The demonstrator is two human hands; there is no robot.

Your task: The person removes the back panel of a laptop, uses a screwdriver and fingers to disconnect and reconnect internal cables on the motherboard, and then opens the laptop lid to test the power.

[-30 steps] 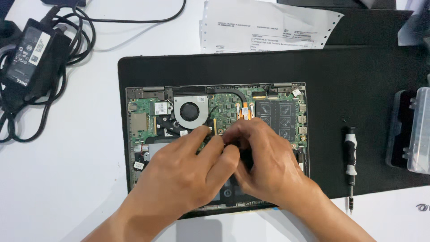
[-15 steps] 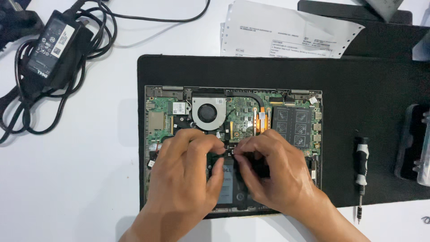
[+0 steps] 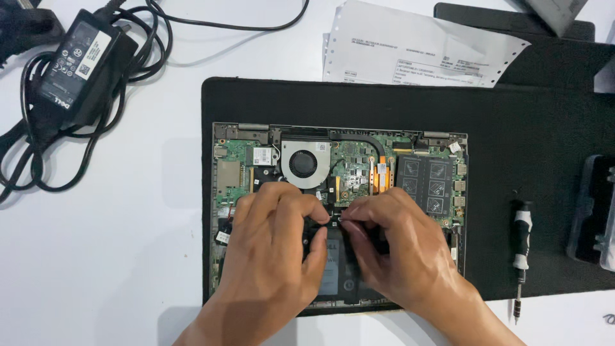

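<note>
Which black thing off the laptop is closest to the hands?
The screwdriver, lying on the mat right of the right hand; the power adapter sits far off, top left.

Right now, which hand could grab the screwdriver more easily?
The right hand, probably. The screwdriver lies on the black mat to its right, beside the open laptop. The left hand would have to cross over.

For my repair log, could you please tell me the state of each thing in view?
Laptop: bottom cover off, board exposed.
Left hand: fingertips pinched at the battery's top edge.
Right hand: likewise pinched.
Screwdriver: lying unused on the mat.
Power adapter: cable coiled.
</note>
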